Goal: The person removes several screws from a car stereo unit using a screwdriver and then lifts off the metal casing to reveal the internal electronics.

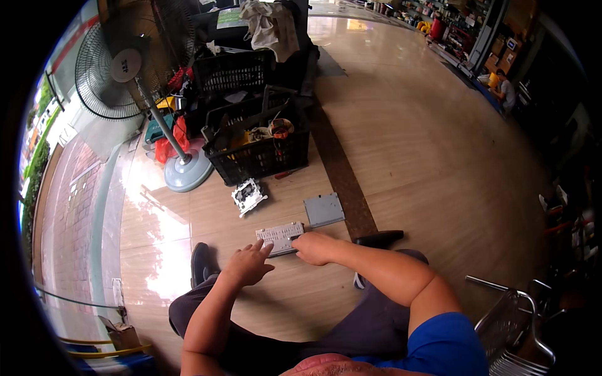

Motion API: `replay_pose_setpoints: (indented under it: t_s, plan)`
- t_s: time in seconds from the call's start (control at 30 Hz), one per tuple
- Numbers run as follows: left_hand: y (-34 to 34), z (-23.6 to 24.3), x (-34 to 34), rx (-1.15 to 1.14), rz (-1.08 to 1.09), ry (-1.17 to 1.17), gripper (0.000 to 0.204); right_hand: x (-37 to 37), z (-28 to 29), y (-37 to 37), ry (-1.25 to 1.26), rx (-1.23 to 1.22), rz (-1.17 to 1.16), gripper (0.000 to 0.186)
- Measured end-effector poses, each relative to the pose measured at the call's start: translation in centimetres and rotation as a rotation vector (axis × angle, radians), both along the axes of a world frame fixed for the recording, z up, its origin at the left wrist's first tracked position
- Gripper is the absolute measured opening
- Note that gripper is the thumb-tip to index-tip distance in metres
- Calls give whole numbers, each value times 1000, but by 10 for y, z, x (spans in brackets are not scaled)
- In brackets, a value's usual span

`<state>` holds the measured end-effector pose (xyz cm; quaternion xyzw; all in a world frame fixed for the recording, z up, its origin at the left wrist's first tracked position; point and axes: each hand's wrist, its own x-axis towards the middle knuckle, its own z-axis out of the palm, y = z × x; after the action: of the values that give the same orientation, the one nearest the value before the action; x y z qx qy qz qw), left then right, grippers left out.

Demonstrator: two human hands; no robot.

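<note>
On the floor between my feet lies a pale rectangular panel with rows of small slots or raised parts, its kind unclear. My left hand has its fingers spread, the fingertips at the panel's left near edge. My right hand is closed at the panel's right end. A small dark tip shows by its fingers, but what it grips is hidden. Just beyond, to the right, rests a flat grey plate. Farther left is a white frame-like part with dark pieces in it.
Ahead stands a black plastic crate holding tools and loose parts, with a red-handled tool beside it. A standing fan is at the left. A metal chair sits at the lower right. Another person crouches far right.
</note>
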<state>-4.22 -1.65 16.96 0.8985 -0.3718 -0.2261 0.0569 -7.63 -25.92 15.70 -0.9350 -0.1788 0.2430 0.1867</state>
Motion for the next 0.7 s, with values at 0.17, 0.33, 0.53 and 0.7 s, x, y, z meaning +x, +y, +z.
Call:
replay_pose_setpoints:
  t_s: [0.17, 0.33, 0.53, 0.7]
  plan:
    - [-9, 10, 0, 65, -1, 45, 65, -3, 9, -2, 0, 10, 16, 23]
    - [-8, 5, -1, 31, -5, 18, 65, -4, 10, -4, -5, 29, 43, 21]
    - [-7, 2, -2, 0, 16, 20, 64, -3, 1, -6, -106, 126, 74, 22]
    - [-5, 1, -3, 21, 24, -21, 68, -4, 18, 2, -169, 252, 9, 22]
